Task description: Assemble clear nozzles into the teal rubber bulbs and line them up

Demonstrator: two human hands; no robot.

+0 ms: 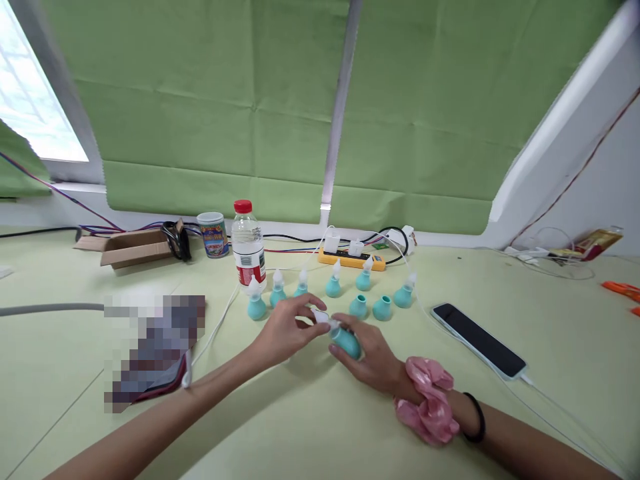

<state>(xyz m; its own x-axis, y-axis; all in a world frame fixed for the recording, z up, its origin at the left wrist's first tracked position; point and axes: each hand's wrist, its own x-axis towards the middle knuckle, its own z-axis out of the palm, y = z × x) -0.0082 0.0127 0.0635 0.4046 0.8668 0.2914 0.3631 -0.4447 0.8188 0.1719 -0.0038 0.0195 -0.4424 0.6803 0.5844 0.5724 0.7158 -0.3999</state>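
My right hand [373, 357] lay on the pale green table [300, 427] and gripped a teal rubber bulb [347, 341], held on its side with its neck pointing toward my left. My left hand [286, 331] pinched a small white nozzle [321, 317] between thumb and fingertips, right at the mouth of that bulb; I could not tell whether the nozzle was seated or only touching. A pink scrunchie [429, 407] and a black band [477, 417] sat on my right wrist.

Taking the water bottle [248, 248] with the red cap as landmark: the held bulb was in front of it and to its right, nearer to me. A row of upright teal bulbs fitted with white nozzles [278, 290] began just beside the bottle's base and ran to its right, and two open bulbs without nozzles [371, 307] stood farther right in that row. Behind the row, right of the bottle, lay a yellow power strip [351, 260]. A printed can [213, 235] stood just left of the bottle, and a cardboard box [135, 247] farther left. A black phone [479, 340] on a white cable lay well to the bottle's right.
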